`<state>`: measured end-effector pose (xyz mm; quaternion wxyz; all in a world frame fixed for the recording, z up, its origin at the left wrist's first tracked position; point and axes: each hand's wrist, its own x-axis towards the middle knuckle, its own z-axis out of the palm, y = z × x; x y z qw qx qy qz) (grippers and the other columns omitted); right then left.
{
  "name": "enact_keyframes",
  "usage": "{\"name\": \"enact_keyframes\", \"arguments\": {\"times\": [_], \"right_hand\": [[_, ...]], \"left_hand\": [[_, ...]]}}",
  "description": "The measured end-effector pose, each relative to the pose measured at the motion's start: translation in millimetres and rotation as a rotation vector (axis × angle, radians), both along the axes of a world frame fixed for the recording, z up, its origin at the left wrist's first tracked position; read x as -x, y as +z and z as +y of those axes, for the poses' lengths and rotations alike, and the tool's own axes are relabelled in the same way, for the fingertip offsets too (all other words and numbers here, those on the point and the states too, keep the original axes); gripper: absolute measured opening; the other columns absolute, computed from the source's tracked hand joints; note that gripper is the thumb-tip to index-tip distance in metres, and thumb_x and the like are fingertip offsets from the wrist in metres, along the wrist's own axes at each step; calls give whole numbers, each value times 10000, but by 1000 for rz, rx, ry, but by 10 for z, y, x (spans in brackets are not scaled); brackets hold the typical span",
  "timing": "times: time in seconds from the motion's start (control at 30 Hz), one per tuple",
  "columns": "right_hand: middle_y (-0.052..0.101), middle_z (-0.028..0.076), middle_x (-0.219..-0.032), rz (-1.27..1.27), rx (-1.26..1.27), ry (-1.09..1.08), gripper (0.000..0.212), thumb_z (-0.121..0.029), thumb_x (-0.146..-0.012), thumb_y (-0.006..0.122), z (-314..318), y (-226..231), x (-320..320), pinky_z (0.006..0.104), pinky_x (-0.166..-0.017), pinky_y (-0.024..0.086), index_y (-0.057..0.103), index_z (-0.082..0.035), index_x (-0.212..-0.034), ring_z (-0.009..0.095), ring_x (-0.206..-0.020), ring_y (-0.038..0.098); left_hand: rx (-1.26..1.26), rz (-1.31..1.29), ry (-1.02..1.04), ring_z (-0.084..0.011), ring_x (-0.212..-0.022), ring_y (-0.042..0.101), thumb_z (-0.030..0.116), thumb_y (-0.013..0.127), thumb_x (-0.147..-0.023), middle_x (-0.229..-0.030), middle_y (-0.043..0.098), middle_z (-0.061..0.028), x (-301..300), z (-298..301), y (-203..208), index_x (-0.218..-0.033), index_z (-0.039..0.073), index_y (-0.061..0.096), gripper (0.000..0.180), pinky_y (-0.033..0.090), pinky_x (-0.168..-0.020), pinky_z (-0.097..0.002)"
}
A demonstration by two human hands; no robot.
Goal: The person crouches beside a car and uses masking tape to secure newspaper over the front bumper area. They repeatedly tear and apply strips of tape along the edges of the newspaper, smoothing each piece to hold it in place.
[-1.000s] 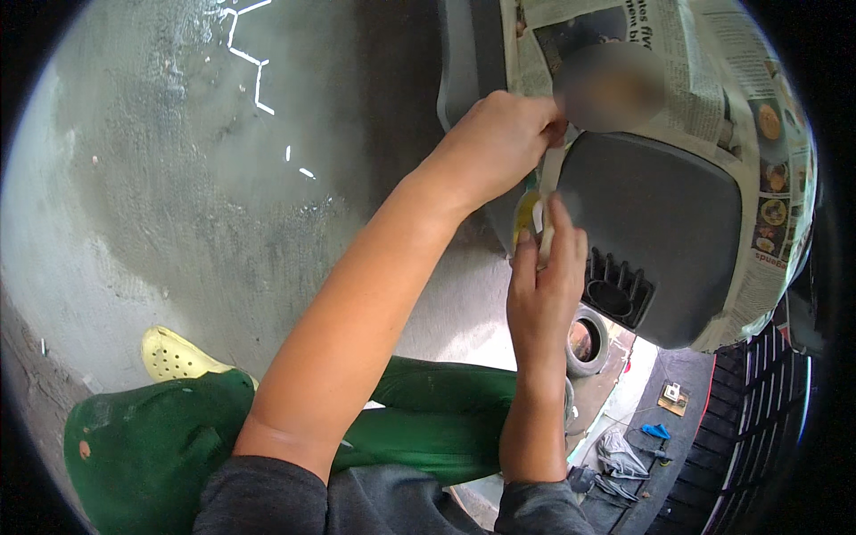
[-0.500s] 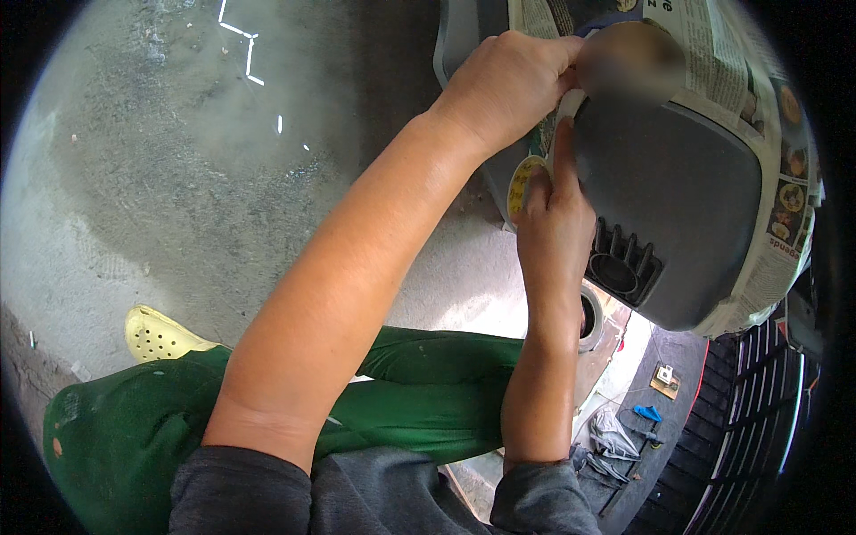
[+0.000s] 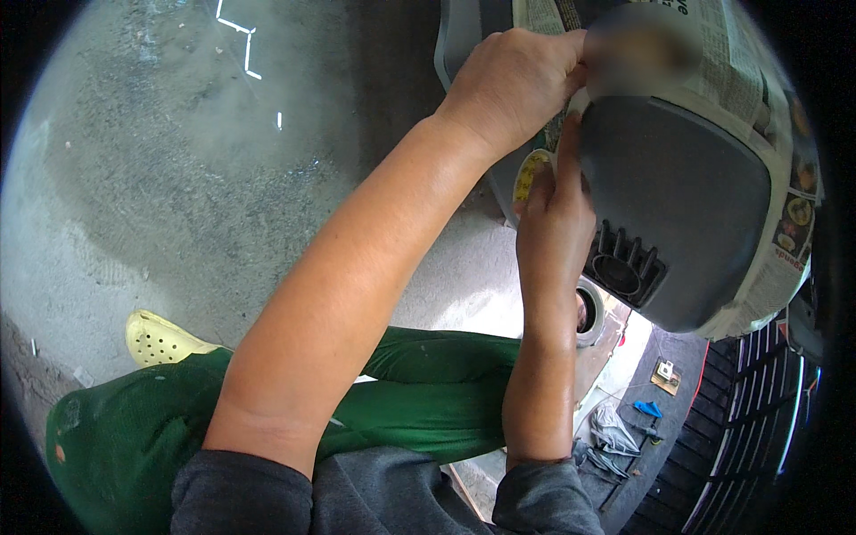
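Observation:
A dark grey plastic panel (image 3: 678, 196), with slots around a round recess at its lower left, is bordered by newspaper (image 3: 736, 67) and pale masking tape. My left hand (image 3: 517, 89) is closed in a pinch at the panel's upper left edge, on a short strip of masking tape (image 3: 579, 103). A blurred patch hides what lies just beyond its fingertips. Below it, my right hand (image 3: 557, 196) lays its stretched index finger along the panel's left edge, against the strip. Its other fingers curl around a tape roll (image 3: 533, 174) with a yellow inner face.
Under the panel, a round grey ring-shaped thing (image 3: 588, 312) sits near my right forearm. Beyond it a dark surface (image 3: 669, 357) carries a blue scrap and crumpled grey pieces. A black slatted grille (image 3: 749, 419) stands at the right. Concrete floor (image 3: 178, 196) spreads leftward, with a yellow clog (image 3: 165, 339) on it.
The panel and its newspaper sit slightly further right in view. Both hands keep nearly the same place and hold, the right index finger still on the left edge.

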<state>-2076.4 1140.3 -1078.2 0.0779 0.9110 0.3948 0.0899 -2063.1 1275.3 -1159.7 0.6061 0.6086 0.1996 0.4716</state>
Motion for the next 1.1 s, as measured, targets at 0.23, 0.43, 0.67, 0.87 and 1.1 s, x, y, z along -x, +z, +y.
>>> {"name": "enact_keyframes", "arguments": {"times": [0.23,0.43,0.67,0.87,1.1], "right_hand": [[735,312,-1051,70,-49,-36,581,-43,-1060,526,-62,-13,1,467,-658,613,436,-138,-1626,376,-790,785],[721,306,-1067,128,-41,-109,672,-60,-1019,591,0,19,5,511,-731,597,387,-160,-1650,455,-902,743],[706,344,-1127,132,-28,-141,675,-53,-1016,578,24,-14,3,521,-742,596,374,-144,-1653,476,-932,736],[690,357,-1125,151,-49,-137,708,-37,-987,588,40,-6,9,566,-791,556,366,-130,-1653,534,-980,698],[725,329,-1144,118,1,-94,651,-69,-1053,533,24,-24,-38,481,-689,655,330,-143,-1668,437,-897,773]], "left_hand": [[-68,5,30,-292,-858,798,229,709,-1001,-931,805,-83,-29,12,-32,-1130,174,754,147,667,-779,-383],[-64,-13,73,-263,-832,802,265,708,-1002,-928,808,-67,-56,-32,-50,-1108,201,753,132,673,-755,-381],[-76,4,84,-258,-821,804,255,704,-1009,-884,798,-70,-69,-63,-58,-1114,218,753,122,673,-727,-354],[-69,-42,97,-261,-803,804,253,693,-1021,-879,797,-72,-91,-81,-72,-1100,214,752,107,673,-713,-354],[-32,-99,97,-283,-809,804,321,727,-995,-900,800,-85,-144,-86,-93,-1108,182,730,179,669,-742,-355]]}}
